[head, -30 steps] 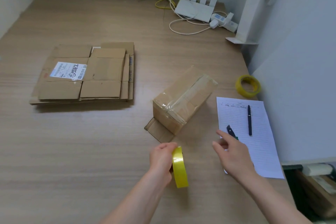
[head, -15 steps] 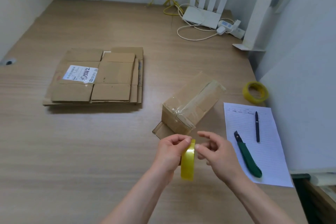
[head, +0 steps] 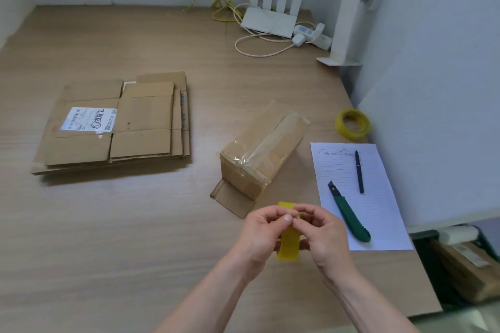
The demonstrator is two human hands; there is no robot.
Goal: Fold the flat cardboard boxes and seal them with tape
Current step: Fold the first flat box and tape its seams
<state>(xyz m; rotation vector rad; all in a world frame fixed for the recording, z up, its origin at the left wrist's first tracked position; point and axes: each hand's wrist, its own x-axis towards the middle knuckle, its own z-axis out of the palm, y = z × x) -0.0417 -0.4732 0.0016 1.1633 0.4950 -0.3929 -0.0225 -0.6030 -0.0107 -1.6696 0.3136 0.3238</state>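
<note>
Holding the yellow roll of clear tape [head: 289,240] edge-on in front of me, I have both hands together on it: my left hand [head: 259,235] grips the roll from its left side, fingers curled round the rim, while my right hand [head: 322,235] pinches at the top of the rim, thumb and forefinger meeting the left thumb there, as if picking for the loose end; I cannot see a free tail of tape. The small folded brown cardboard box [head: 261,151] lies on the wooden desk [head: 135,251] just beyond my hands and slightly to the right of centre, its long axis running from the near end diagonally away to the right. Glossy tape already runs along its top seam, and one flap [head: 232,199] lies open flat at the near end, close to my left hand. I judge that flap is what the next strip is for, so the tape will have to travel forward, and the left hand is nearer to that end. Well off to the left sits the stack of flat brown cardboard boxes [head: 116,127], unfolded, the top one bearing a white shipping label [head: 89,119]. To the right, a green utility knife [head: 349,213] and a black pen [head: 359,171] rest on a lined sheet of paper [head: 378,224], within reach of my right hand, and a second yellow tape roll [head: 352,124] lies beyond the sheet near the wall.
</note>
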